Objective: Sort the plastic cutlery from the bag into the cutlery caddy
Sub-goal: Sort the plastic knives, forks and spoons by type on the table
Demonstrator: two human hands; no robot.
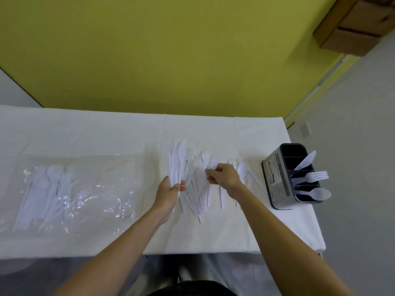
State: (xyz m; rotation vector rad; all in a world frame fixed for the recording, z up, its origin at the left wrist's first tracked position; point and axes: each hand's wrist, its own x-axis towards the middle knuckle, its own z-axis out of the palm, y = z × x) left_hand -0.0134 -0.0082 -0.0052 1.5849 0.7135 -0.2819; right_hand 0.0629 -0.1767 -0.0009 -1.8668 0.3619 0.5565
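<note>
Plastic cutlery (196, 189) loose on white-clothed table (213, 231) (yellow wall (171, 60) behind), left hand (168, 195) gripping knives (177, 159), right hand (224, 177) pinching one piece (214, 161)

Cutlery (49, 189) inside the bag (111, 206) is too blurred to count.

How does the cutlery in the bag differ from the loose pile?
The bagged cutlery lies inside the clear bag, untouched; the loose pile lies bare on the cloth, with the left hand gripping knives and the right hand pinching a piece. The bagged cutlery lies far left; the loose pile lies nearer the caddy. Both are white plastic.
</note>
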